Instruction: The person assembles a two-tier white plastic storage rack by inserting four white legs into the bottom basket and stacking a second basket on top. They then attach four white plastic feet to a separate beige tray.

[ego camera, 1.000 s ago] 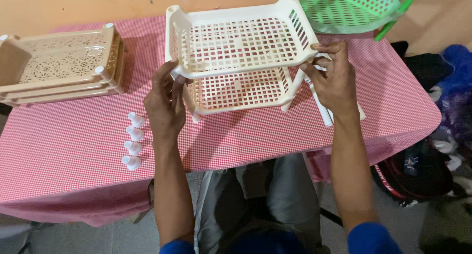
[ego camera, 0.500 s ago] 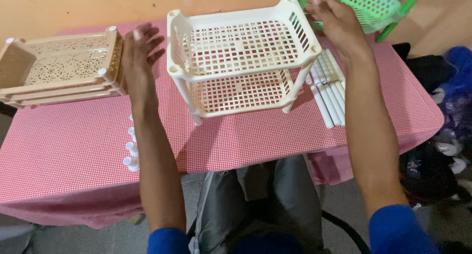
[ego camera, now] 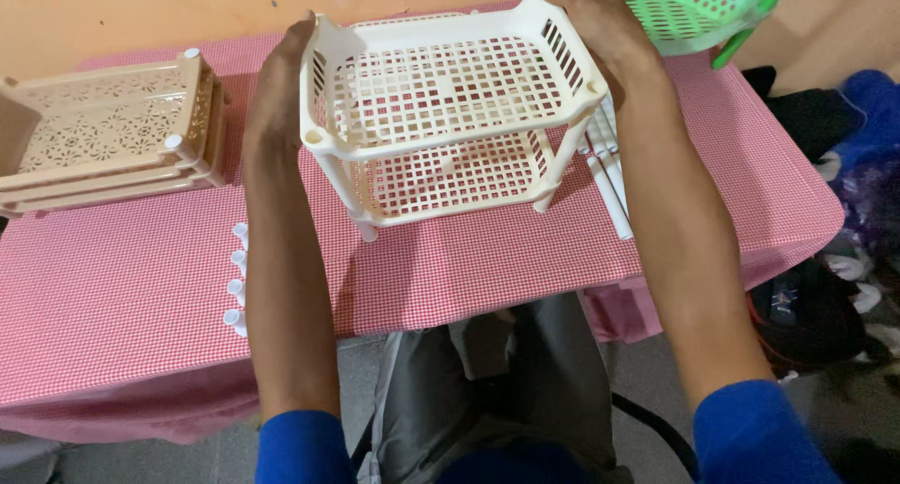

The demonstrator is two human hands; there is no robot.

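Head view: cream 2-tier rack stands mid tabletop on red-check cloth. Left hand wrapped round the top tray's left end, fingers curled over the rim. Right hand closed on the far right corner of the same tray. Beige trays stacked at left, well apart from the rack. Small white caps in a row just beside the left forearm. White tubes lie by the rack's right legs. Green rack at far right, behind the right hand.
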